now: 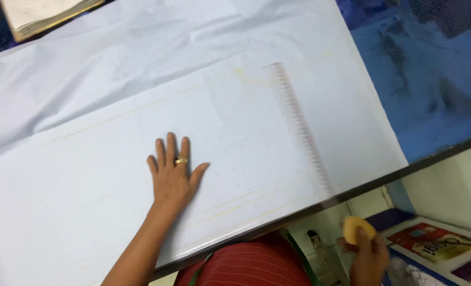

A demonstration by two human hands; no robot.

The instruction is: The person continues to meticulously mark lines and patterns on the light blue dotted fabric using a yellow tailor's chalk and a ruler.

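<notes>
Flat rectangular printed package (pixel 435 242), red, yellow and white, bottom right below the table edge, partly cropped

Bare forearms on both sides, no sleeves showing. There's a gold ring (pixel 181 161) on the left hand (pixel 172 175), the right hand (pixel 370 254) is unadorned, and a red garment (pixel 246 265) with thin pale stripes and green edging.

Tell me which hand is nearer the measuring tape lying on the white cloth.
Right, though not by much. The right hand, holding a yellow chalk piece, hovers off the table edge just below the measuring tape's near end. The left hand lies flat on the white cloth, farther to its left.
</notes>
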